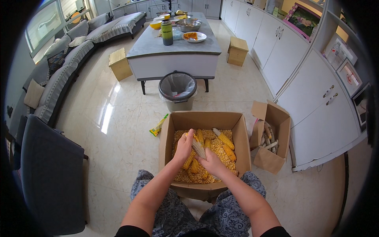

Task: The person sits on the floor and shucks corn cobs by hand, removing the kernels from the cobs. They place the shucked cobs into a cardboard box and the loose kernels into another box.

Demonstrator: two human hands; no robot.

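Note:
A partly stripped corn cob (197,148), pale along much of its length, is held slanting between my two hands over a cardboard box (244,146). My left hand (184,148) is closed round its upper end, where some yellow kernels show, and my right hand (210,164) grips the lower end. In the box, yellow corn cobs (229,152) lie on loose kernels (217,170); one cob at the upper right has a pale end.
An open carton (280,122) of bare cobs stands right. Ahead are a bin (177,104) and a table (142,51) with dishes. A green-yellow packet (157,127) lies beside the box. An armchair (53,170) and sofa stand left, white cabinets (306,130) right.

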